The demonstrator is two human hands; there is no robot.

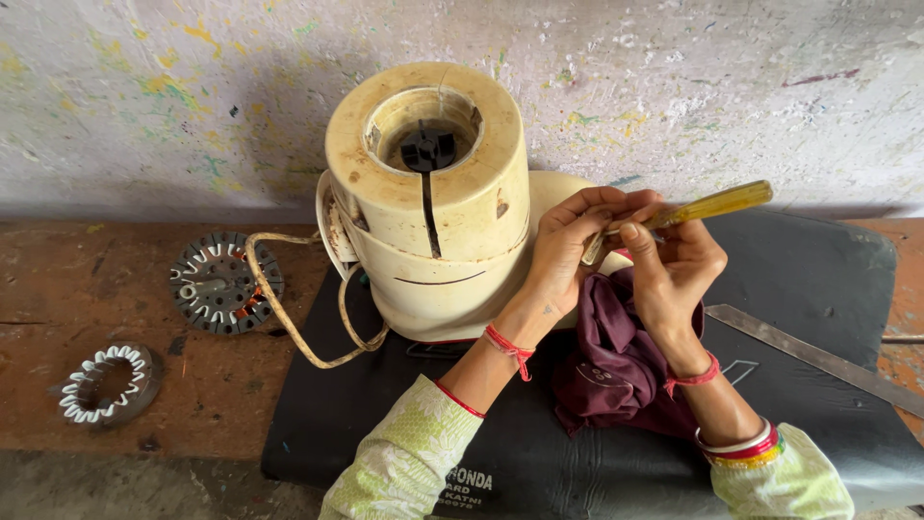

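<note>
A worn cream-coloured mixer base (433, 202) lies tilted on a black cushion (818, 279), its top socket with a black coupler (427, 149) facing me. My right hand (674, 270) grips a screwdriver with a yellow translucent handle (712, 204), pointing it left toward the mixer's side. My left hand (573, 246) pinches the screwdriver's metal tip against the mixer body. A maroon cloth (616, 361) lies under both wrists.
A round metal motor part with slots (219, 282) and a toothed ring (104, 383) lie on the brown bench (58, 289) at left. A cream cord (289, 318) loops from the mixer. A flat metal ruler (818, 356) rests on the cushion at right. A paint-flecked wall stands behind.
</note>
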